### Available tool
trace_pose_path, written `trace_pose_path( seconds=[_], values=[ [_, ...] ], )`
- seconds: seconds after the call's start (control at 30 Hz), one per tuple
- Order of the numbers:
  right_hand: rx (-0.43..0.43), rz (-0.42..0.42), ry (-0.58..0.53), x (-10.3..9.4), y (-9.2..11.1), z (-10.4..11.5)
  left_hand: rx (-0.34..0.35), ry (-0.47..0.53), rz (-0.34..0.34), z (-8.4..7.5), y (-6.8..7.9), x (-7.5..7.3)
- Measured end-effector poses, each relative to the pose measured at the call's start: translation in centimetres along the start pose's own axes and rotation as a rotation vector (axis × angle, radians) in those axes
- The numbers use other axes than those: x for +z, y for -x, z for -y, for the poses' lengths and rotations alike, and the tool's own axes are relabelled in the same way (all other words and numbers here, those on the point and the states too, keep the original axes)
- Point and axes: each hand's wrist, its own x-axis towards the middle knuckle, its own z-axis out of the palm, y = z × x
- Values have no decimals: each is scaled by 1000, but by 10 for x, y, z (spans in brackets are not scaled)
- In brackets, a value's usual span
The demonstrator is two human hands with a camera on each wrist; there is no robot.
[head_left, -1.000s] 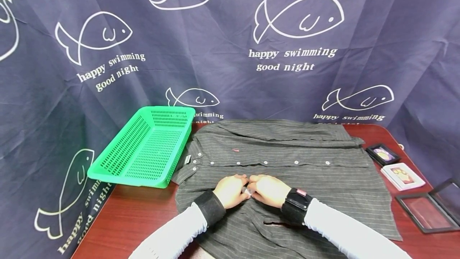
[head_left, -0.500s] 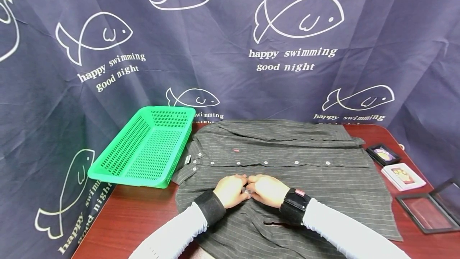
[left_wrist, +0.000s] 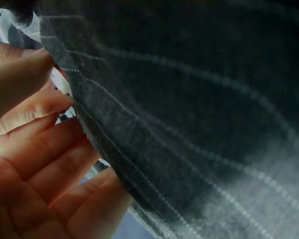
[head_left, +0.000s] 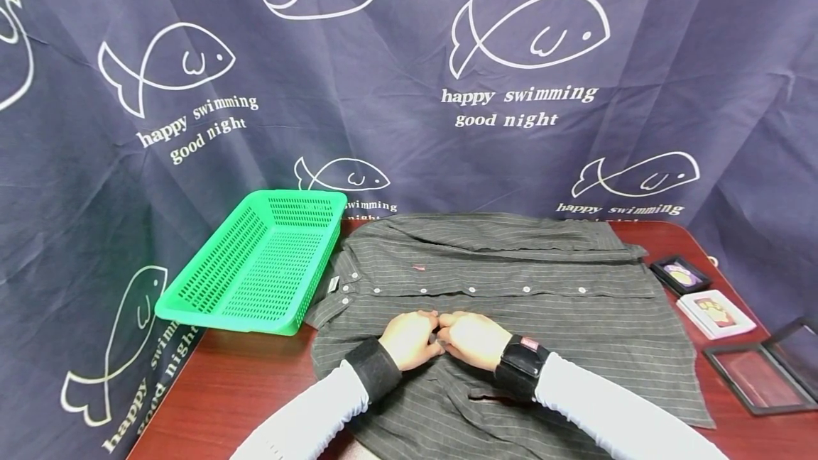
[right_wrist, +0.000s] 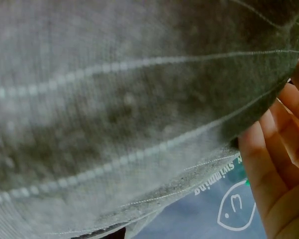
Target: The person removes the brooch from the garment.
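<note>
A dark grey pinstriped button-up shirt [head_left: 588,332] lies spread on the table, its collar to the left and one sleeve along the back. Both hands meet over its near half. The left hand [head_left: 409,341] holds the shirt's cloth, its thumb and fingers bent at a raised edge in the left wrist view. Close against it, the right hand [head_left: 474,339] holds the cloth too, and several fingers go behind the fabric [right_wrist: 139,109] in the right wrist view. A small pale spot shows between the fingertips, too small to identify. Raised cloth hides the exact pinch.
A green perforated basket [head_left: 275,268] stands at the left on the red-brown table [head_left: 255,375]. To the right lie a black-framed picture [head_left: 681,274], a white-framed picture [head_left: 716,313] and an opened black frame [head_left: 760,378]. A blue printed curtain [head_left: 409,91] hangs behind.
The right hand has shifted slightly left, closer to the left hand. Less of the pale spot between the fingertips shows. The left hand and the shirt look nearly unchanged.
</note>
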Motion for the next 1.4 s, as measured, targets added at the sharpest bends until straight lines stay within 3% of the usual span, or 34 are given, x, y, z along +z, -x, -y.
trace_pose_path(
  seconds=[0.27, 1.4],
  values=[
    [10, 14, 5, 2, 0, 0, 25, 0, -31, 2, 1, 2],
    [26, -4, -13, 4, 3, -1, 17, 33, 1, 2, 0, -1]
  ],
)
